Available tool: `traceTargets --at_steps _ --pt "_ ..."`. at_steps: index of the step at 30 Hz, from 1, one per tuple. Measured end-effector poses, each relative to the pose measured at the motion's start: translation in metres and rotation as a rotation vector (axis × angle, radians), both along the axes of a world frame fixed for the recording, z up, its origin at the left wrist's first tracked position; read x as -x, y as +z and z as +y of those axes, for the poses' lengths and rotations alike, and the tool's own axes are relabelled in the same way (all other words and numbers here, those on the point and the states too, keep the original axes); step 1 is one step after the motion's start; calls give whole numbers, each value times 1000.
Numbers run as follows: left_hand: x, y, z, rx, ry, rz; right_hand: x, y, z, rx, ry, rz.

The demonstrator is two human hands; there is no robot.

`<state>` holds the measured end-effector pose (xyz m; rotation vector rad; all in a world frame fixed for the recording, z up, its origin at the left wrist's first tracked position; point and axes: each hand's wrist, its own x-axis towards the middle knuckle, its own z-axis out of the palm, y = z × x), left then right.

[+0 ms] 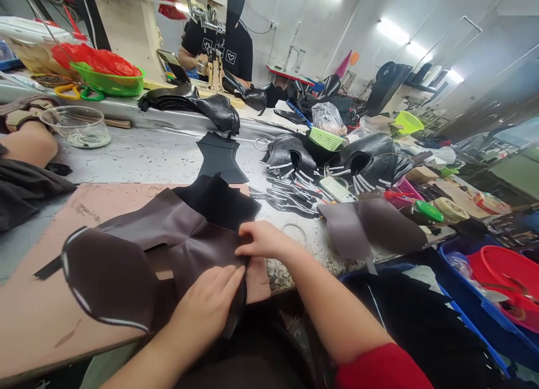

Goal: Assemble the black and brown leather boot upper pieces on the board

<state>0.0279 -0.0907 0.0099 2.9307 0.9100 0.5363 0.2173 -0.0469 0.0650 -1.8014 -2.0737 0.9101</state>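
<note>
A dark brown leather piece lies across a pink board, over black fabric. My right hand pinches the leather's right edge between thumb and fingers. Close below it, my left hand rests on the leather with its fingers stretched out flat. To the left lies a rounded brown leather panel with a pale line along its edge. A black strip sticks out beyond that panel's left side. What lies beneath the leather at my fingertips is hidden.
Beyond the board are a black cut piece, black leather bundles and a brown leather piece. A clear plastic bowl stands at left. A blue bin stands at right. Another person sits behind a sewing machine.
</note>
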Motion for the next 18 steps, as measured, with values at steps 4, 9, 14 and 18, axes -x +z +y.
traceTargets --at_steps 4,9,14,18 --pt "-2 -9 3 -261 -44 23 -14 -3 6 37 -21 41" --pt "-3 -11 7 -302 -53 54 -21 -10 13 77 -51 59" --pt "-10 1 9 -54 13 63 -21 -10 16 56 -61 40" --pt "-17 8 12 138 83 142 -24 -9 8 -74 -214 -45"
